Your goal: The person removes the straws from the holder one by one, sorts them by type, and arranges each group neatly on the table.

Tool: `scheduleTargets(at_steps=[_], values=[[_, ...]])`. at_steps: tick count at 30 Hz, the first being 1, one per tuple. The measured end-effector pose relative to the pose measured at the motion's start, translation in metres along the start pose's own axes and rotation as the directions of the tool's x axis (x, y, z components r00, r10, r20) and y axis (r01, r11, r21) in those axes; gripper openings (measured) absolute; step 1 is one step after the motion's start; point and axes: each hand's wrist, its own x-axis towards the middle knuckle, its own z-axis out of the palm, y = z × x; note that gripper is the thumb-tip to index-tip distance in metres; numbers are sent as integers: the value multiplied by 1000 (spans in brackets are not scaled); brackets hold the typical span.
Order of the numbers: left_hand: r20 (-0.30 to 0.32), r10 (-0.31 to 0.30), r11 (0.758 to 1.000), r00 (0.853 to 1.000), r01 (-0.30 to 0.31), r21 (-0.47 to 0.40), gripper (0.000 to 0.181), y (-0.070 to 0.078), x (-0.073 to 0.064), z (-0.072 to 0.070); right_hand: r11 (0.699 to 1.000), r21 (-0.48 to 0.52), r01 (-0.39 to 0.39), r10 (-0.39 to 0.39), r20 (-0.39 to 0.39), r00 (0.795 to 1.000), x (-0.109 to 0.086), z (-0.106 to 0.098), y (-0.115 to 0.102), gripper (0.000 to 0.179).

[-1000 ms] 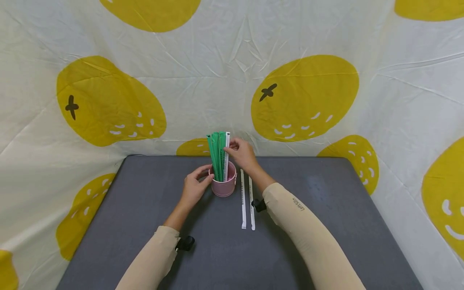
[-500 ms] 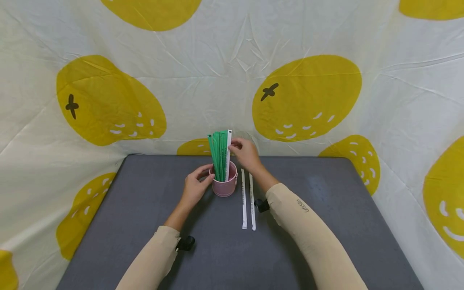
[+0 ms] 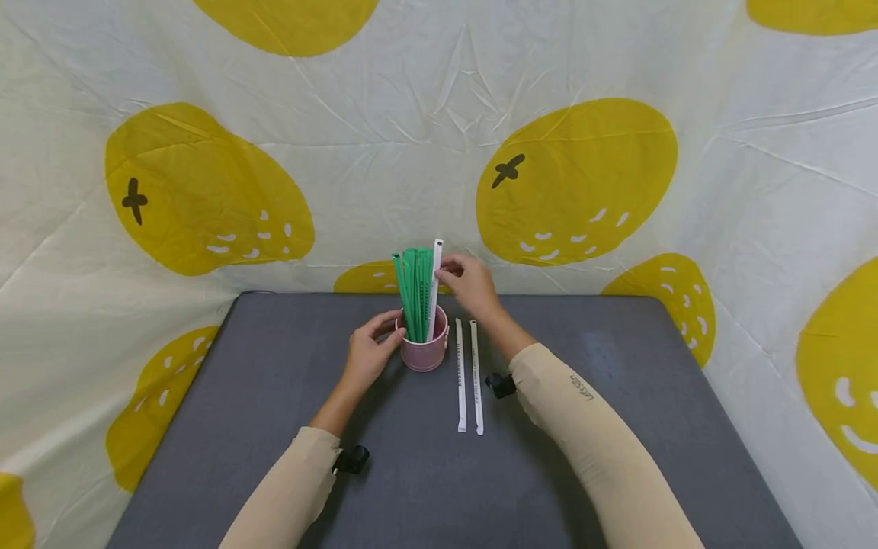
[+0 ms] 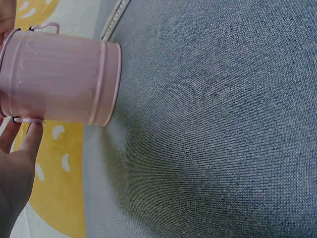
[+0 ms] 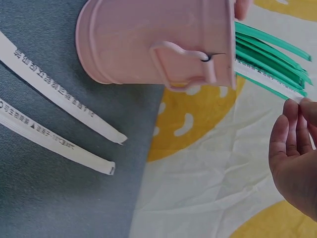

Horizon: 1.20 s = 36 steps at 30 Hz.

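Observation:
A small pink pail (image 3: 423, 357) with side handles stands upright on the table, with a bundle of green-wrapped straws (image 3: 414, 286) rising out of it. My left hand (image 3: 370, 352) holds the pail's left side near the rim, thumb in front; in the left wrist view its fingers (image 4: 32, 138) touch a handle. With thumb and fingertips, my right hand (image 3: 472, 288) pinches a white paper-wrapped straw (image 3: 434, 293) near its top. This straw leans slightly right beside the green ones, its lower end inside the pail. The right wrist view shows that pinch close to the straw's tip.
Two white-wrapped straws, a left one (image 3: 461, 381) and a right one (image 3: 476, 385), lie side by side on the dark grey table (image 3: 274, 366), just right of the pail. Behind the table hangs a pale cloth (image 3: 384, 183) with yellow fruit prints.
My right hand has shifted slightly right and up, and the pinched white straw has risen a little and tilted away from the green bundle. The left hand and pail have stayed put.

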Motion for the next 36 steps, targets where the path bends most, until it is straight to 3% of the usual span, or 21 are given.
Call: scheduleTargets(at_steps=[10,20,36], values=[[0,7,1000,1000,-7,-15,40,4,-2,-1,997,70,26,-27,13,1000,3,-22,-24,20],[0,11,1000,1000,-11,-24,40,4,-5,-2,984,167,65,-60,-36,998,0,-49,-45,22],[19,24,1000,1000,-24,-4,40,4,-7,-5,967,245,74,-55,-83,995,-5,-87,-54,30]])
